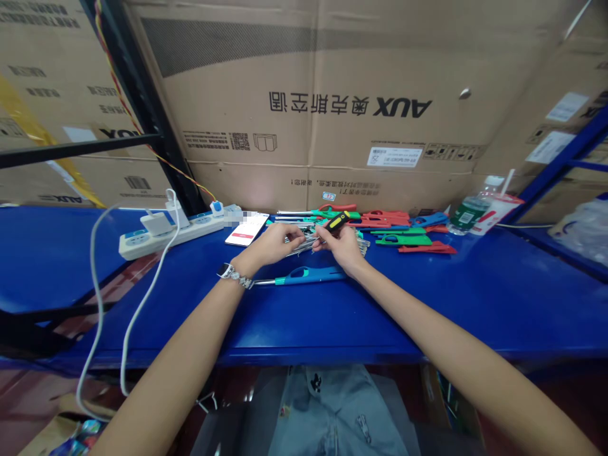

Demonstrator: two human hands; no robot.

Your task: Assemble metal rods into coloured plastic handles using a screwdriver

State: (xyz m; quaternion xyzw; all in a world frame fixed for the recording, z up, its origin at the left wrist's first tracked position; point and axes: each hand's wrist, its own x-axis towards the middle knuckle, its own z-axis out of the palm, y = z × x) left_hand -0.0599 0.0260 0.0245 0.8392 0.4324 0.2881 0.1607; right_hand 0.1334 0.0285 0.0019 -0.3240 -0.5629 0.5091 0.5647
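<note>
My right hand (342, 248) is closed around a screwdriver with a black and yellow handle (338, 221), its handle pointing up and to the right. Facing it, my left hand (279, 243) has its fingers curled together; whatever they pinch is too small to make out. Thin metal tubes (363, 244) lie in a pile under and behind both hands. A blue long-nosed lighter (311, 275) rests on the blue tabletop (304, 323) just in front of them. Behind and right of my right hand are red lighter bodies (384, 218) and green lighter bodies (403, 239).
A phone (247, 229) and a white power strip (178, 231) with plugs and cables sit left. At right stand a water bottle (470, 206) and a cup with a straw (496, 212). A large cardboard box (332, 139) walls off the back; metal shelf posts flank the table.
</note>
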